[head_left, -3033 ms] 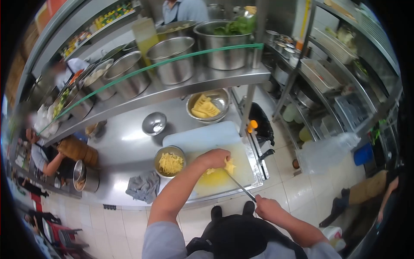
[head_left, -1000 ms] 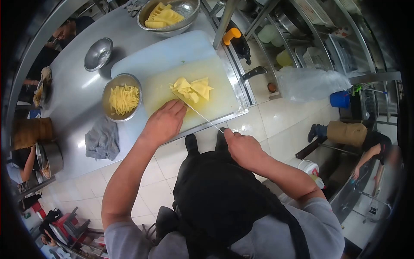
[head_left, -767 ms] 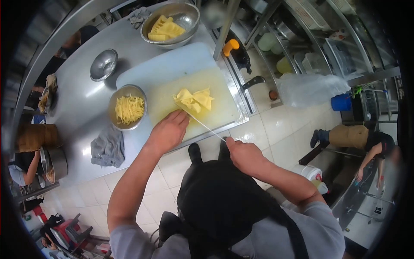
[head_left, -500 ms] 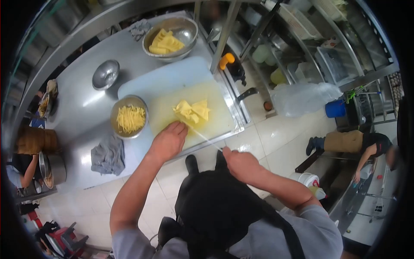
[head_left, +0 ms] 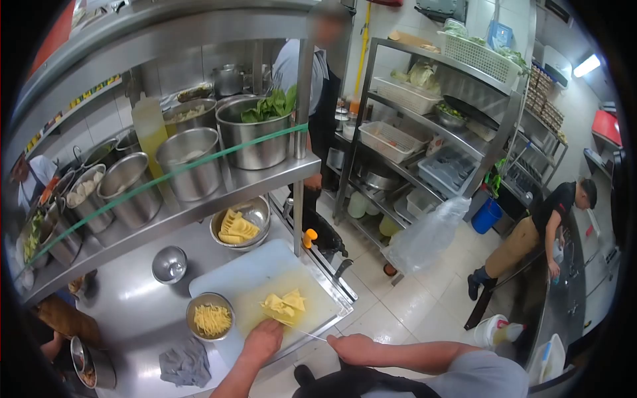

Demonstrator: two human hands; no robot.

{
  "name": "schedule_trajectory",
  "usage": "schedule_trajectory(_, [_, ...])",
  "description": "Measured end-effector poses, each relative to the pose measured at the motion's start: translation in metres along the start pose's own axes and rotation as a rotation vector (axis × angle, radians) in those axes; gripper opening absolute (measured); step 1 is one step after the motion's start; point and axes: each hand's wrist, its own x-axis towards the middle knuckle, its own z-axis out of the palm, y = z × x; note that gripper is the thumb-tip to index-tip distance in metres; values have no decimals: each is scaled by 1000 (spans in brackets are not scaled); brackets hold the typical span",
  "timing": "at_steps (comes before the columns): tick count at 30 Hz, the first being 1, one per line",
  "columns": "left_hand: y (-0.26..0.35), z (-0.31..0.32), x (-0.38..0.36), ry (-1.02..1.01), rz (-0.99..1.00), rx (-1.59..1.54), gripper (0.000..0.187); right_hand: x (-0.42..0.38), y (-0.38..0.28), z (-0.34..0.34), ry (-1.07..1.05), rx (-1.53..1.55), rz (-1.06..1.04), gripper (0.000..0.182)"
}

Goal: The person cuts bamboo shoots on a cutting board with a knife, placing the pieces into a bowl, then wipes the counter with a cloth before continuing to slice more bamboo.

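On the pale cutting board (head_left: 248,264) lie yellow folded slices (head_left: 285,306). My left hand (head_left: 263,339) is closed at the near side of the slices; its fingertips are bunched, and anything under them is hidden. My right hand (head_left: 352,349) is wrapped round the handle end of a knife (head_left: 306,333), whose thin blade points left toward the slices. A metal bowl of yellow shreds (head_left: 212,320) stands left of my left hand. Behind the board, a larger metal bowl (head_left: 255,211) holds more yellow pieces.
A small metal bowl (head_left: 169,265) and a grey cloth (head_left: 184,363) are on the steel table (head_left: 129,302). Above runs a shelf (head_left: 192,215) with metal pots. A person (head_left: 318,86) stands behind it; another person (head_left: 524,245) is at the right counter. A plastic bag (head_left: 431,235) hangs from a rack.
The view has tilted up, bringing the pot shelf and a standing person into sight. Both hands stay by the slices, with the knife still in my right hand.
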Motion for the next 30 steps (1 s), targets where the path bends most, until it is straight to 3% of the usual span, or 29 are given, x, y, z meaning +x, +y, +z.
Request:
schedule_trajectory(5, [-2,-1,-6,50,3,-4,17,5,2,2,-8,-10,13,26])
schedule_trajectory(7, [1,-13,-3,-66,-20,-14,24,2,0,7,-26,-6,27,26])
schedule_trajectory(10, [-10,-13,-5,-57,87,-20,28,8,4,13,10,-1,-12,26])
schedule_trajectory(14, [-15,-12,2,-153,79,-12,28,10,2,15,38,13,18,27])
schedule_trajectory(16, [-22,3,-5,31,124,-16,26,5,-4,14,35,4,28,33])
schedule_trajectory(18, [-27,12,-4,-165,9,9,25,1,-8,17,69,-2,25,38])
schedule_trajectory(20, [-28,28,-9,-94,-65,-111,23,8,7,46,93,12,-13,43])
schedule_trajectory(21, [-32,40,-14,6,16,-72,22,11,0,38,46,30,40,46])
schedule_trajectory(24, [-13,16,-13,130,18,-43,14,3,-14,25,105,-4,27,23])
schedule_trajectory(27, [-9,13,-8,249,29,-55,12,10,-15,24,76,-44,65,21])
schedule_trajectory(30, [-7,18,-10,243,-3,-62,11,1,-20,13,34,-23,72,23])
